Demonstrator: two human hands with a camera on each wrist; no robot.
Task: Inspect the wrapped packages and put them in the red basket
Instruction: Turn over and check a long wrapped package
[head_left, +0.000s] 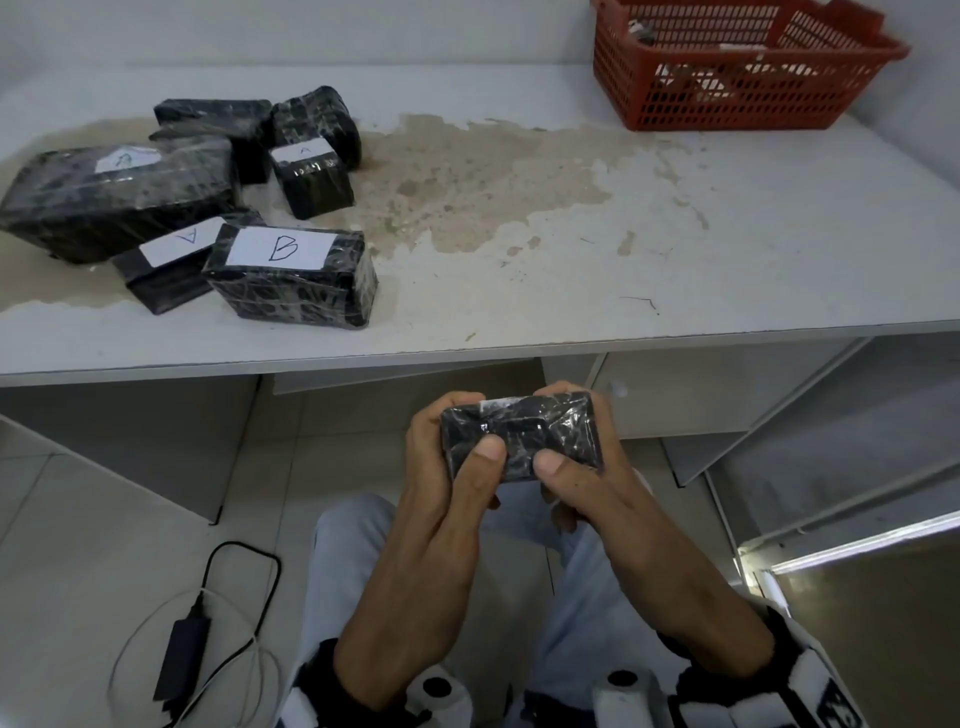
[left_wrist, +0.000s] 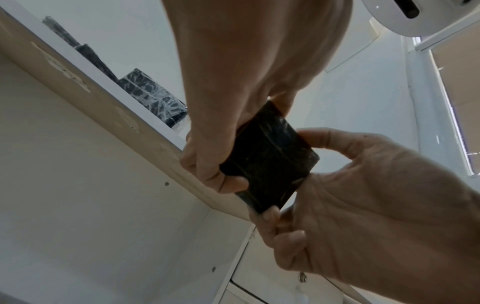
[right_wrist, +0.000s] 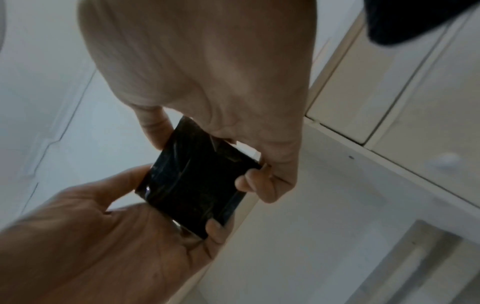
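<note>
I hold a small black package wrapped in clear film below the table's front edge, over my lap. My left hand grips its left end and my right hand grips its right end, both thumbs pressed on the near face. The left wrist view shows the package between left hand and right hand. In the right wrist view the package looks dark and square. Several more black packages with white A and B labels lie at the table's left. The red basket stands at the far right.
The white table has a large worn brown patch in its middle. A drawer unit stands under its right side. A black charger with cables lies on the tiled floor at my left. Something pale and dark lies inside the basket.
</note>
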